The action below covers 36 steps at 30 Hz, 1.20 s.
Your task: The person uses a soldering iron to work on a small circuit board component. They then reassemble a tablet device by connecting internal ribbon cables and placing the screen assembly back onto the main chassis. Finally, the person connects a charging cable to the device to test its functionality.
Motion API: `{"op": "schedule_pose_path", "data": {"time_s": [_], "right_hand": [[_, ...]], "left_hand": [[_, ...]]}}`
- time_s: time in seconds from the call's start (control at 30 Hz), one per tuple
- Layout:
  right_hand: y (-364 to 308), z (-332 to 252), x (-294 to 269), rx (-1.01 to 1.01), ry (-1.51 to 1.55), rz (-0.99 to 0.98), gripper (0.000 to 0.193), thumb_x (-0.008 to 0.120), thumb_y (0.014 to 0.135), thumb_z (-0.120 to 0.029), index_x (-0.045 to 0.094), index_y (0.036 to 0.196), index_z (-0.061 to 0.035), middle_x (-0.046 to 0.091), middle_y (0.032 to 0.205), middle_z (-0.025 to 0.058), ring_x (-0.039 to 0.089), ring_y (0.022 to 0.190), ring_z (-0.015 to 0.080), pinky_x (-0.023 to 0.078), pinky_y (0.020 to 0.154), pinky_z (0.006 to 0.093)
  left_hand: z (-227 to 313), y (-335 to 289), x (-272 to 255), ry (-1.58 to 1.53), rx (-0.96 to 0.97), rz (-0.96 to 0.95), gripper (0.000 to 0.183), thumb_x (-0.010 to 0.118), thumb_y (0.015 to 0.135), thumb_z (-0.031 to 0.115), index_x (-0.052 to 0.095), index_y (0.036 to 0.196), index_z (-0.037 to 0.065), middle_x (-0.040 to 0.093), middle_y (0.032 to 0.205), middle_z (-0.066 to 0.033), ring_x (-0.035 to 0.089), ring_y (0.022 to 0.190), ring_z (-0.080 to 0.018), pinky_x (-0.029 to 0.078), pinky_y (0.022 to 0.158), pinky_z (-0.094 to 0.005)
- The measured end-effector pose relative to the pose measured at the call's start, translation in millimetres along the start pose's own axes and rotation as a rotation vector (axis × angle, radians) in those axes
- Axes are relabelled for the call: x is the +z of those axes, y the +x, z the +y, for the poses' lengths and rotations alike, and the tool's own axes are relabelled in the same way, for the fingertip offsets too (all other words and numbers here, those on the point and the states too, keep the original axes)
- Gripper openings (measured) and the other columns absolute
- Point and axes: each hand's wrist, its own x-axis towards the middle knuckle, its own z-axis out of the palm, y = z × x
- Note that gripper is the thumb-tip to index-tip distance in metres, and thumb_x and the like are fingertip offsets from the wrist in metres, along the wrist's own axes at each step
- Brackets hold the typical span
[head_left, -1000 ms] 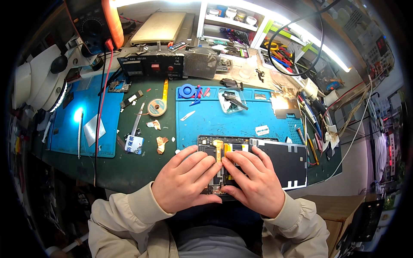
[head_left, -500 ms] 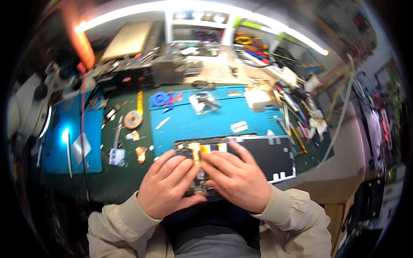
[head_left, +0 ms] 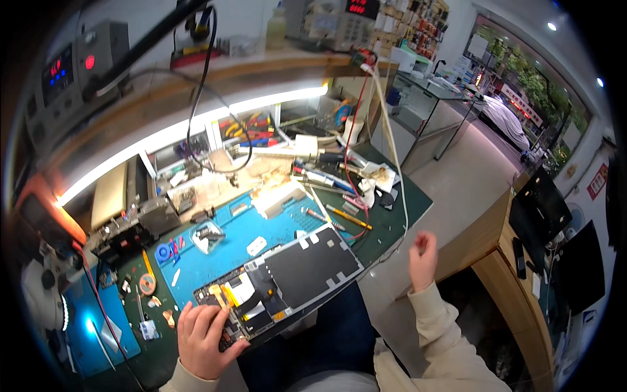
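An opened tablet-like device [head_left: 258,294] lies slanted over the near edge of the blue mat, showing circuit parts, orange flex cables and a white patch. At its right end is a large black panel [head_left: 310,271] with pale tape pieces along its border. My left hand [head_left: 204,338] grips the device's left end, fingers on its parts and thumb by the near edge. Away from it, my right hand [head_left: 423,258] is raised in the air beyond the bench's right edge. Its fingers are curled closed; whatever they may hold is hidden.
Beyond the device, the blue mat [head_left: 225,251] carries a small clear bag [head_left: 207,236] of parts and a white piece [head_left: 257,245]. A yellow-orange pen-like tool [head_left: 349,217] and red wires lie at right. A wooden cabinet [head_left: 467,261] stands beside the bench.
My right hand has left the device and moved right, its fingers now curled. My left hand stays at the device's left end. The view has swung up and right.
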Motion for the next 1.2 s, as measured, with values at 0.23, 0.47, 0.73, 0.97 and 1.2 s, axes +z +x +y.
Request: {"op": "schedule_pose_path", "data": {"time_s": [0.23,0.47,0.73,0.97,1.2], "right_hand": [[-67.3,147.1,77.9,0.374,0.207,-0.25,0.057,0.086,0.085,-0.02,0.056,0.128,0.0012,0.071,0.111,0.0158,0.072,0.102,0.0246,0.059,0.087,0.0397],[-88.1,24.1,43.6,0.212,0.144,-0.382,0.017,0.079,0.095,-0.013,0.072,0.098,0.0012,0.076,0.084,0.008,0.074,0.08,0.0173,0.059,0.074,0.0312],[-13.1,-153.7,-87.2,-0.26,-0.047,-1.296,0.023,0.073,0.101,-0.027,0.08,0.109,-0.0066,0.078,0.09,0.0119,0.075,0.077,0.0207,0.059,0.074,0.0307],[177.3,-246.9,33.5,-0.835,-0.085,-0.174,0.046,0.072,0.1,-0.037,0.067,0.132,-0.004,0.073,0.122,0.016,0.071,0.106,0.0348,0.057,0.087,0.0435],[312.2,-274.5,163.9,-0.887,-0.266,0.102,0.092,0.061,0.1,-0.063,0.04,0.158,0.006,0.04,0.166,0.0252,0.037,0.156,0.0374,0.032,0.126,0.0501]], "left_hand": [[-0.8,-9.3,2.9,0.053,0.055,0.201,0.066,0.081,0.085,0.056,0.071,0.125,0.004,0.068,0.119,-0.0111,0.063,0.114,-0.0354,0.04,0.115,-0.0627],[73.1,-25.4,16.4,-0.274,0.127,0.243,0.047,0.077,0.094,0.003,0.066,0.14,0.001,0.071,0.119,-0.0169,0.071,0.089,-0.0297,0.058,0.083,-0.0398],[198.2,22.2,185.2,-1.124,0.291,-0.368,0.025,0.067,0.103,0.01,0.065,0.128,0.004,0.072,0.104,-0.0141,0.071,0.081,-0.024,0.058,0.075,-0.0355],[200.3,13.7,205.0,-1.242,0.034,-0.521,0.023,0.061,0.107,0.011,0.067,0.127,0.002,0.075,0.094,-0.0121,0.075,0.085,-0.021,0.06,0.079,-0.0356],[178.2,-16.0,257.0,-1.143,0.031,-0.422,0.03,0.067,0.105,0.014,0.065,0.133,0.003,0.076,0.111,-0.0172,0.075,0.098,-0.0272,0.059,0.088,-0.0394]]}}
